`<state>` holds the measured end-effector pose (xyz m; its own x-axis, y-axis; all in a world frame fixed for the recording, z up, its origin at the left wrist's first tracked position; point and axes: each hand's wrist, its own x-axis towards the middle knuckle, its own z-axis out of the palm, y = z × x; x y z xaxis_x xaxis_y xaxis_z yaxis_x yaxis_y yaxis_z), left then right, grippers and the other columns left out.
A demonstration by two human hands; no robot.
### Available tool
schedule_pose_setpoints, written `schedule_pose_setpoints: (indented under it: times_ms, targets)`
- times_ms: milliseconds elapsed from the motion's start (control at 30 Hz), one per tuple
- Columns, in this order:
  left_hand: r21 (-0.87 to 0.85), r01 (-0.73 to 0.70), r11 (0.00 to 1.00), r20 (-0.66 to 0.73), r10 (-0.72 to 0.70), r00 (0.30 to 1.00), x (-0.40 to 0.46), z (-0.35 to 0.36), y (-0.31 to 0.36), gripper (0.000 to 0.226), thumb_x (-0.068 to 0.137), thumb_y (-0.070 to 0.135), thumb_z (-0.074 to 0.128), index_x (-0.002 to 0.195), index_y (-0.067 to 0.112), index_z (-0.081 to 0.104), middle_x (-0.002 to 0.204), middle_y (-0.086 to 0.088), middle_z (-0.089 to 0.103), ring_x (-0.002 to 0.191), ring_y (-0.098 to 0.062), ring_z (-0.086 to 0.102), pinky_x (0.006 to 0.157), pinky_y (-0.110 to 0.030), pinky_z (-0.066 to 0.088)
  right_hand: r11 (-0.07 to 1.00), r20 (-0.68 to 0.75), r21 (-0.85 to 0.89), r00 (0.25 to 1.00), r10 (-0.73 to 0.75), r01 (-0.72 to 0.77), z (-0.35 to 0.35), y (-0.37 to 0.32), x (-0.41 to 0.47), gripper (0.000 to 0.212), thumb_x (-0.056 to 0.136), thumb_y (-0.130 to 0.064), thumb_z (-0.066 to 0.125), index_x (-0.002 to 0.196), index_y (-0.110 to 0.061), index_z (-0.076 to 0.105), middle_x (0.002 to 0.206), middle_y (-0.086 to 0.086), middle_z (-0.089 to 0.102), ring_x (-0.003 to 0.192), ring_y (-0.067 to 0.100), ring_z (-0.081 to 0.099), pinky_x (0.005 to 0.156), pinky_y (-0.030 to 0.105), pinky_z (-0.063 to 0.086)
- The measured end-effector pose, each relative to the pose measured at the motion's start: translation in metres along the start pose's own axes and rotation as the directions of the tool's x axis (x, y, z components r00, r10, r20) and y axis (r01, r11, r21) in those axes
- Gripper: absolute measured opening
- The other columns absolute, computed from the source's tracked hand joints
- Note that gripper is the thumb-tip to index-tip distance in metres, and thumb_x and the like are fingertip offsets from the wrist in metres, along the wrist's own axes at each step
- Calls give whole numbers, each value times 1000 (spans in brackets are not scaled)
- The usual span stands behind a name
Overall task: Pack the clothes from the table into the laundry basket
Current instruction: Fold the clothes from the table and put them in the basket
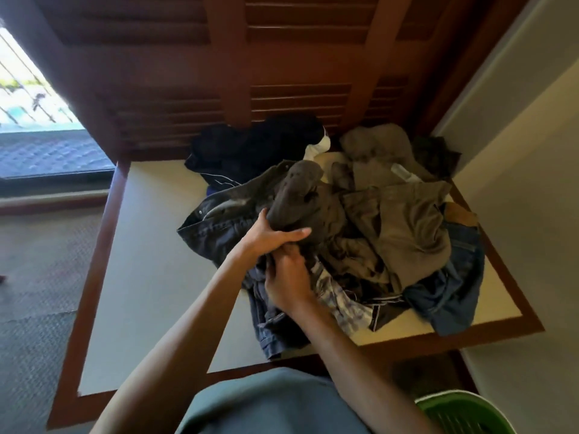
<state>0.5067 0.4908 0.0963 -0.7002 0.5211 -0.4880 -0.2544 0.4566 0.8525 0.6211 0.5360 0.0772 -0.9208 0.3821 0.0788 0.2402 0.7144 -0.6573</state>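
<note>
A heap of clothes (407, 220) covers the right half of a cream-topped table (150, 245) with a dark wood border. On the heap's near left lies a grey garment (300, 189), and my left hand (272, 233) is shut on it. My right hand (288, 280) sits just below, fingers closed into the same bunch of cloth above a dark denim piece (272, 327). Olive, blue denim and black pieces make up the rest of the heap. The green laundry basket (463, 411) shows only its rim at the bottom right, on the floor beside me.
Dark wooden louvred doors (282, 73) stand right behind the table. A pale wall (517, 183) closes the right side. Grey carpet (34, 292) and a bright window lie to the left. The table's left half is bare cream surface.
</note>
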Motion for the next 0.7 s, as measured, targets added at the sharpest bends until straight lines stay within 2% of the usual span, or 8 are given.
schedule_pose_setpoints:
  times_ms: [67, 167, 300, 367, 433, 533, 600, 700]
  targets:
    - [150, 23, 988, -90, -10, 996, 10, -9, -9, 122, 46, 64, 94, 150, 32, 37, 138, 7, 58, 123, -14, 56, 108, -37, 47, 995, 127, 22, 987, -95, 93, 1, 7, 5, 45, 93, -18, 59, 137, -8, 55, 138, 13, 56, 129, 26, 51, 110, 41, 43]
    - [277, 51, 960, -170, -3, 985, 7, -15, -17, 97, 61, 47, 93, 146, 34, 47, 129, 3, 66, 118, -19, 62, 100, -33, 51, 973, 293, 227, 950, -104, 37, -20, 31, 3, 37, 94, -24, 63, 128, -14, 66, 135, 3, 62, 128, 13, 54, 111, 31, 42]
    - [244, 39, 969, -270, 30, 962, 0, -17, -25, 62, 78, 29, 85, 135, 22, 62, 124, -6, 70, 115, -26, 65, 94, -29, 50, 908, -34, 392, 984, 175, -147, -43, 72, 3, 36, 92, -25, 69, 126, -14, 65, 130, 0, 62, 121, 9, 56, 105, 33, 48]
    - [176, 54, 983, -334, 8, 942, -8, -19, -31, 53, 81, 24, 84, 130, 18, 65, 120, -7, 71, 111, -25, 67, 93, -31, 53, 884, 32, 396, 966, 257, -248, -40, 83, 14, 52, 91, -27, 72, 138, -15, 55, 148, 0, 45, 136, 11, 42, 109, 17, 40]
    - [79, 55, 995, -417, -17, 909, -16, -29, -39, 41, 78, 19, 85, 117, 18, 71, 109, -6, 74, 102, -24, 71, 91, -37, 58, 869, 231, 404, 951, 205, -285, -29, 79, 27, 65, 91, -28, 71, 149, -18, 43, 157, -3, 33, 145, 10, 29, 108, 6, 31]
    - [-6, 42, 999, -519, -39, 854, -29, -60, -46, 28, 67, 19, 84, 93, 22, 75, 93, -5, 77, 88, -25, 75, 83, -48, 62, 887, 392, 405, 919, 51, -222, -8, 53, 33, 72, 94, -30, 65, 157, -26, 29, 155, -6, 39, 143, 5, 30, 115, 18, 28]
    - [-13, 67, 998, -562, -62, 825, -43, -91, -44, 28, 65, 19, 83, 91, 20, 75, 89, -6, 77, 86, -26, 75, 82, -52, 62, 863, 500, 450, 865, -32, -228, 6, 24, 35, 72, 97, -21, 61, 158, -23, 24, 154, -5, 38, 139, 0, 28, 114, 16, 23]
    - [31, 39, 999, -649, -9, 761, -76, -134, -22, 34, 60, 18, 83, 94, 15, 77, 90, -10, 77, 87, -30, 75, 79, -53, 62, 827, 558, 526, 814, -159, -199, 33, -15, 49, 75, 89, -23, 63, 156, -17, 30, 155, 2, 42, 145, 9, 33, 123, 34, 25]
